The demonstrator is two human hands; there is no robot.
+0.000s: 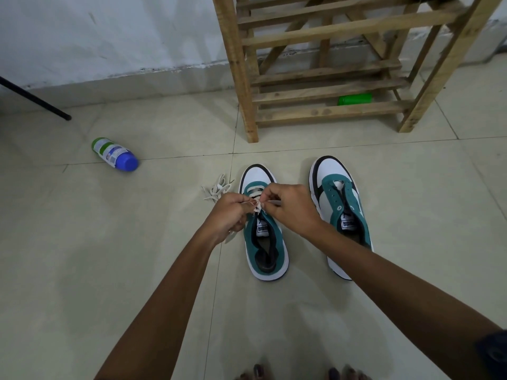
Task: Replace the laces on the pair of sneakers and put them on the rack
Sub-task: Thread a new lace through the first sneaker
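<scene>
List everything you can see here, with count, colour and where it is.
sneakers: 2, teal and white, on the floor before the rack; left one part-laced, right one unlaced
lace: 1, off-white, pinched over the left sneaker
loose lace: 1, off-white, floor left of the sneakers
rack: 1, wooden, by the wall
green bottle: 1, lying on the rack's bottom shelf
blue-capped bottle: 1, lying on the floor, left
black pole: 1, far left
left hand, right hand: both pinch the lace
</scene>
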